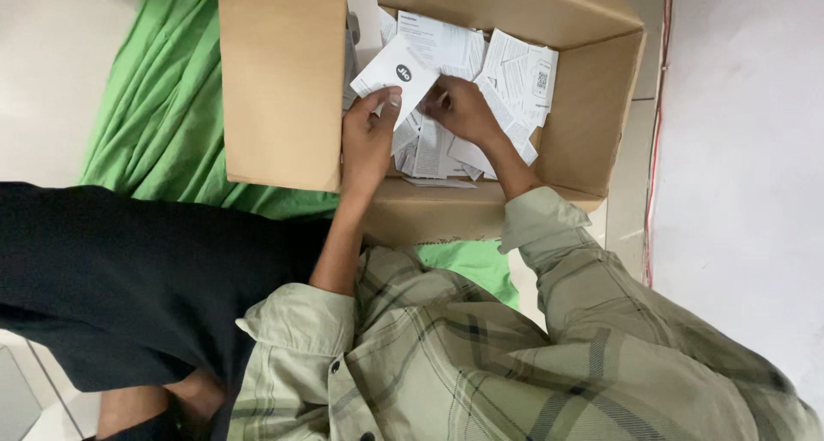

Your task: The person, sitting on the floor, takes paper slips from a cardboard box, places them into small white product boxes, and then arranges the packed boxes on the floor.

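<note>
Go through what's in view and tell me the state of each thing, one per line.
Cardboard box: open, flaps folded out, holding loose papers.
Paper slips: heaped loosely inside the box.
White card: lifted above the heap, pinched by the left hand.
Left hand: closed on the white card.
Right hand: fingers down among the paper slips.
Green cloth: rumpled, spread under the box.

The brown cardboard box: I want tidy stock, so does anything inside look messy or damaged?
The white printed paper leaflets lie in a loose, overlapping heap at all angles inside the brown cardboard box, not stacked. The left hand holds one white card; the right hand rests on the heap. No tears or spills show.
</note>
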